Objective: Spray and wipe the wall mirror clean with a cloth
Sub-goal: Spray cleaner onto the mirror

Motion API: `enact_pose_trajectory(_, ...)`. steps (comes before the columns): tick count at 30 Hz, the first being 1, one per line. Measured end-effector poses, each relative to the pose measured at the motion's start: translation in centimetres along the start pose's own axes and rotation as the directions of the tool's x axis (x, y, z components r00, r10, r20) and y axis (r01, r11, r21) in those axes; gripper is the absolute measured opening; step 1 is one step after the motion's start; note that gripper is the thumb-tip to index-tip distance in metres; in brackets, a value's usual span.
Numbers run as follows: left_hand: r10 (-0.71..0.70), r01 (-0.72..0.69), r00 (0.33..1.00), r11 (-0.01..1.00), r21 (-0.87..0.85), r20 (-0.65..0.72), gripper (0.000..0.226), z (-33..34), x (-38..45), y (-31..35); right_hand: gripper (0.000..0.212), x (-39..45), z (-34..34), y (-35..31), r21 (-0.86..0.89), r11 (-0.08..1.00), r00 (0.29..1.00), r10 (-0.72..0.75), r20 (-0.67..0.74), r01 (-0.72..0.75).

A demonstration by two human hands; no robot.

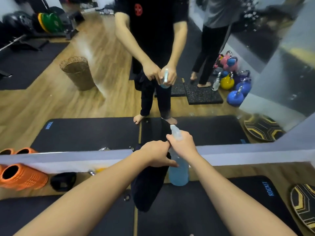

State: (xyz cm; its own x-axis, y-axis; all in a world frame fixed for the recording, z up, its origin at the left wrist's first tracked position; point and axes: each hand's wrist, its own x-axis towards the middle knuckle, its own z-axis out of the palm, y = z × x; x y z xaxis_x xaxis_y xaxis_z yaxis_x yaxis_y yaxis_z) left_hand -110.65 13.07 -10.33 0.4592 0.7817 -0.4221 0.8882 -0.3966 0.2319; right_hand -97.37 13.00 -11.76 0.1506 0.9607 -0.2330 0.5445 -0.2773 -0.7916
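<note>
The wall mirror [105, 79] fills the upper part of the head view and reflects a gym floor and me. My right hand [182, 143] is shut on the neck of a clear spray bottle [179, 172] of blue liquid, its white nozzle pointing toward the glass. My left hand [156, 155] is right beside it, touching the right hand, and holds a dark cloth [148, 186] that hangs down below the fist. Both hands are low, in front of the mirror's white bottom ledge [68, 159]. Droplets speckle the mirror at the upper right.
Black exercise mats [221, 210] cover the floor under me. An orange foam roller [20, 178] and a small black item [63, 181] lie at the wall on the left. A round patterned board [305, 205] sits at the right. A second person shows in the reflection.
</note>
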Motion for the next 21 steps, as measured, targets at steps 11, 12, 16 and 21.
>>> enact_pose_trajectory(11,-0.121,0.120,0.992,0.992,-0.048,-0.038,0.071,1.0,-7.5,-8.7,0.026,-3.4,8.7,-6.2,0.009,0.995,0.989,-0.103,0.103,0.103)
enact_pose_trajectory(12,-0.127,0.125,0.991,0.991,-0.049,-0.041,0.071,1.0,-8.1,-9.4,0.027,-3.7,9.3,-6.7,0.010,0.994,0.988,-0.113,0.110,0.113)
enact_pose_trajectory(16,-0.176,0.172,0.983,0.982,-0.084,-0.048,0.068,1.3,-10.8,-12.0,0.024,-4.6,12.4,-9.0,-0.032,0.986,0.974,-0.157,0.162,0.165)
enact_pose_trajectory(21,-0.231,0.221,0.971,0.967,-0.130,-0.068,0.064,1.5,-14.8,-15.4,0.027,-6.3,16.6,-11.8,-0.062,0.972,0.956,-0.210,0.204,0.227)
